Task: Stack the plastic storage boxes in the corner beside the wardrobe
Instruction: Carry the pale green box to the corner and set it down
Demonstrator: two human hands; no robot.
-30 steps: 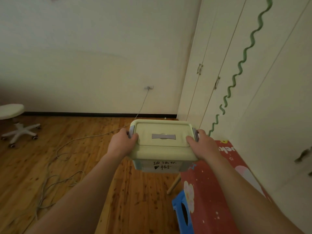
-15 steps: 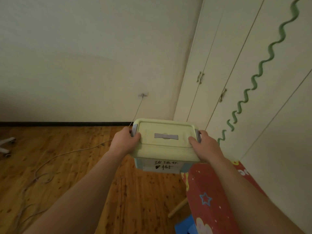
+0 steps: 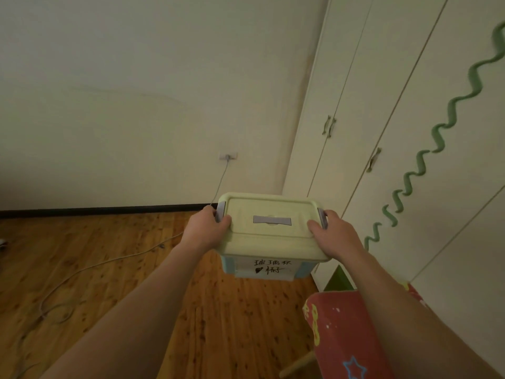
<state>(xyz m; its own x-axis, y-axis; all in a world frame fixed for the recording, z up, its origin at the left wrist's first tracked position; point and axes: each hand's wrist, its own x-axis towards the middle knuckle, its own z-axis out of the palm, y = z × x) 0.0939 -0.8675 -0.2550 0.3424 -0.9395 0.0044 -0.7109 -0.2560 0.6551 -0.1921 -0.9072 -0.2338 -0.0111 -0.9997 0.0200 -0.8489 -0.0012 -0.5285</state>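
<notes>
1. One big white wardrobe (image 3: 396, 132) stands on the right, by the wall corner.
2. The green box (image 3: 270, 231) is up in the air, near that corner.
3. The left hand (image 3: 207, 228) and right hand (image 3: 334, 236) grip its two sides.

A person holds a pale green plastic storage box (image 3: 269, 231) out in front of them, above a wooden floor (image 3: 114, 269). The left hand (image 3: 206, 229) grips the box's left end and the right hand (image 3: 332, 236) grips its right end, thumbs lying on the lid by grey clips. A white label with handwritten characters (image 3: 269, 266) faces the person. A cream wardrobe (image 3: 382, 119) stands to the right, with a wavy green strip (image 3: 437, 140) on its door. A cable (image 3: 109, 262) trails from a wall socket (image 3: 228, 156) across the floor. A red patterned surface (image 3: 347, 332) sits at lower right.
</notes>
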